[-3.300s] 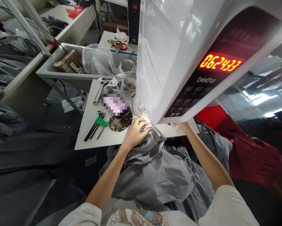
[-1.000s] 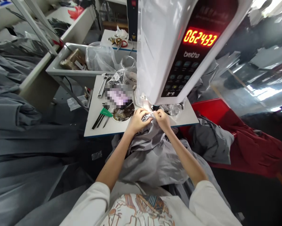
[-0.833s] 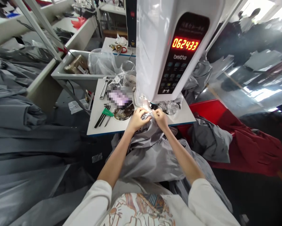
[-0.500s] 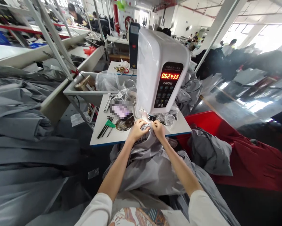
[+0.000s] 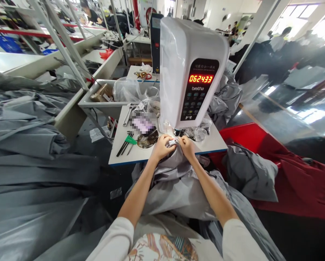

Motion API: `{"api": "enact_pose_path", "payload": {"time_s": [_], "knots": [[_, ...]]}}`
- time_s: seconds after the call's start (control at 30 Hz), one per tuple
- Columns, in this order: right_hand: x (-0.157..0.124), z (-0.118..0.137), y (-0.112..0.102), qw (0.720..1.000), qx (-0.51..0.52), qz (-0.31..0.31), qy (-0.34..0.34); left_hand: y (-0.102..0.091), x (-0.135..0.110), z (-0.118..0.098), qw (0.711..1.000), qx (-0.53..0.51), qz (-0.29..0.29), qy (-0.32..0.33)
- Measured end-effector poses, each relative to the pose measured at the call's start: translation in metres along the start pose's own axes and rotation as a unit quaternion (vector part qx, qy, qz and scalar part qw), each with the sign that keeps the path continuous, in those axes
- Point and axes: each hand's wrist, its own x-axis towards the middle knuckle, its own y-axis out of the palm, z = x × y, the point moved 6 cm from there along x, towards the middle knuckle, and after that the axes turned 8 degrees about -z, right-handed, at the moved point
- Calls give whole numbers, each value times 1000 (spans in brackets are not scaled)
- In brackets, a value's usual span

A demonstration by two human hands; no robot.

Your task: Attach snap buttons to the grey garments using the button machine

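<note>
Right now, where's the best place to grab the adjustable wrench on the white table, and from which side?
Take the wrench by the middle of its handle, coming from above and the left. It lies flat with its head toward the tray, and the handle runs near the table's left edge. Plastic bags crowd its right side, so the left looks freer.

Arms outstretched; left hand (image 5: 162,147), right hand (image 5: 187,147) pinching (close together)

machine (image 5: 178,54): on the counter (image 5: 140,154), rear right
tools (image 5: 125,144): on counter, left of machine
cloth (image 5: 175,181): draped over counter's front edge
</note>
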Motion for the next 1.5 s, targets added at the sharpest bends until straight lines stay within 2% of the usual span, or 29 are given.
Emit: {"api": "enact_pose_path", "payload": {"time_s": [0.23, 0.33, 0.47, 0.53, 0.63, 0.73, 0.83, 0.93, 1.0, 1.07, 1.1, 1.2, 1.27, 1.3, 1.4, 1.5], "knots": [[0, 0, 2, 1000, -13, -7, -7, 1, 1, -1, 999, -26, 26, -5], [1, -2, -2, 1000, 30, 0, 10, -3, -2, -3, 997, -53, 44, -41], [0, -4, -9, 986, 131, 95, 32, -20, -17, 4, 980, -75, 59, -173], [-1, -2, -13, 976, 167, 141, 21, -27, -26, 4, 970, -68, 100, -210], [-2, 3, -20, 961, 220, 164, 26, -33, -34, 0, 964, -73, 148, -210], [-6, 9, -27, 947, 268, 169, 55, -39, -35, -4, 969, -96, 101, -203], [-17, 21, -35, 935, 262, 232, 51, -44, -36, -12, 976, -86, 58, -192], [-33, 31, -45, 915, 235, 326, 46, -49, -40, -25, 979, -68, 56, -182], [-41, 36, -58, 914, 233, 330, 47, -53, -44, -37, 979, -64, 78, -176], [-46, 41, -73, 919, 240, 310, 39, -57, -47, -53, 980, -61, 118, -146], [-50, 43, -80, 918, 243, 311, 26, -58, -49, -62, 982, -61, 139, -110], [-64, 51, -99, 911, 244, 328, -62, -63, -54, -96, 979, -50, 184, 74], [-72, 53, -113, 916, 233, 288, -156, -66, -61, -114, 963, -18, 179, 200], [-76, 52, -119, 919, 225, 254, -200, -67, -64, -119, 956, 3, 169, 241], [-89, 47, -127, 921, 197, 185, -280, -67, -71, -123, 948, 44, 141, 282], [-97, 41, -126, 927, 170, 145, -300, -65, -74, -119, 949, 57, 133, 281]]}}
